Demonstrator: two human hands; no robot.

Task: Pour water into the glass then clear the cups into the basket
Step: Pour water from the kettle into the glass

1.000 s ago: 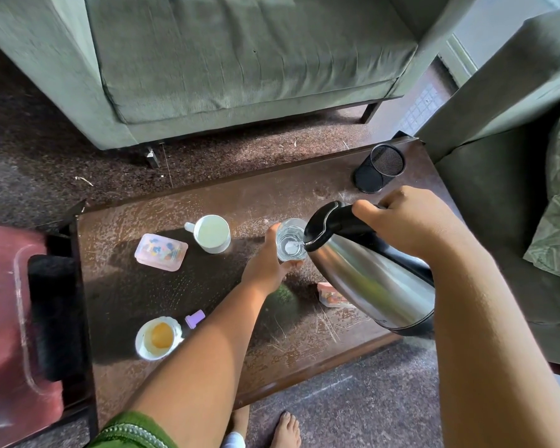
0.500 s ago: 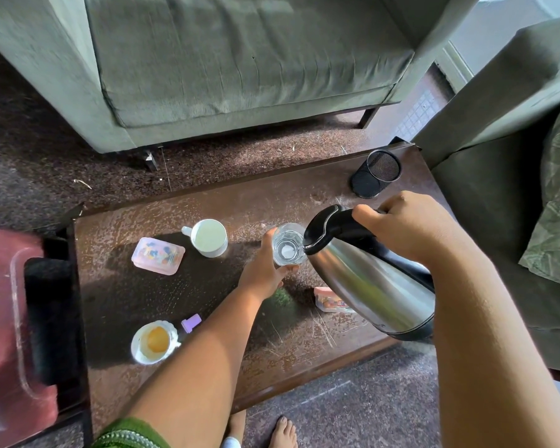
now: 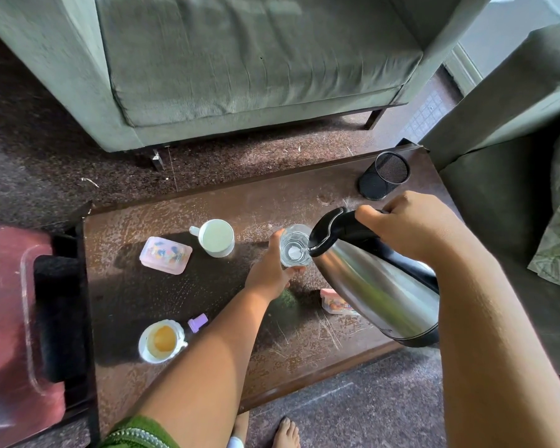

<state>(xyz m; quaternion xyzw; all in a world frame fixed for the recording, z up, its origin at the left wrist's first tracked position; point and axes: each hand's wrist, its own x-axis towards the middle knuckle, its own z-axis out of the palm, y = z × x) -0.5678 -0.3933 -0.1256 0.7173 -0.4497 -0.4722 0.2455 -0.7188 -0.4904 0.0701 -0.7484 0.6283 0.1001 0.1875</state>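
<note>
Left fingers: the left hand (image 3: pixel 272 273) is wrapped around the glass (image 3: pixel 294 244), thumb on its near side, fingers curled round the far side.
Right fingers: the right hand (image 3: pixel 414 226) is clenched on the black handle of the steel kettle (image 3: pixel 375 279).
Kettle: tilted, spout down over the glass rim, a thin stream of water falling in.
Glass: upright on the table (image 3: pixel 149 295), in its middle stretch, partly filled.
White mug: the white mug (image 3: pixel 216 237) stands left of the glass, apart from it, handle to the left.
Second cup: the cup (image 3: pixel 161 341) with orange-brown dregs sits near the table's front left part.
Small things: a pink box (image 3: pixel 165 255) beside the mug; a purple clip (image 3: pixel 197 323) just right of the cup; another pink box (image 3: pixel 335 302) half under the kettle.
Mesh holder: a black mesh cup (image 3: pixel 383 176) near the far right corner.
Edges: the kettle base overhangs the table's near edge; bare tabletop lies between the two cups.
</note>
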